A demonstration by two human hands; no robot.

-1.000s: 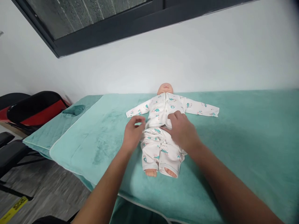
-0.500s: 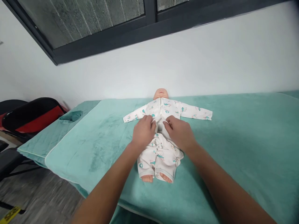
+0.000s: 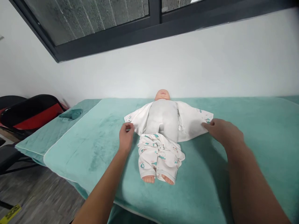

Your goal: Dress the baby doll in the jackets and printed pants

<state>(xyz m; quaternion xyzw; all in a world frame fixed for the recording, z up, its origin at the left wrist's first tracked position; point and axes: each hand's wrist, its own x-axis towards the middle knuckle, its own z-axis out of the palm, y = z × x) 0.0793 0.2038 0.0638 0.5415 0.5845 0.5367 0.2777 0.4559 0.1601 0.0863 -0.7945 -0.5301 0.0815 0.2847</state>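
Note:
A baby doll (image 3: 163,116) lies on its back, head toward the wall, its pale cloth torso bare in front. Its white printed shirt (image 3: 190,121) is spread wide to both sides, the sleeves beneath the folded-back panels. My left hand (image 3: 126,135) pinches the edge of the panel on the left. On the right, my right hand (image 3: 223,132) grips the corner of the other panel between thumb and fingers. Matching printed pants (image 3: 161,152) are bunched low around the doll's legs, and its bare feet stick out of the cuffs.
A green plush cover (image 3: 93,146) spreads over the bed under the doll. The white wall (image 3: 210,62) and a dark-framed window (image 3: 130,31) stand behind it. Black and red chairs (image 3: 35,113) are at the left.
Both hands have moved apart from the doll's middle, drawing the shirt front open to the left and right. The torso, covered before, now shows.

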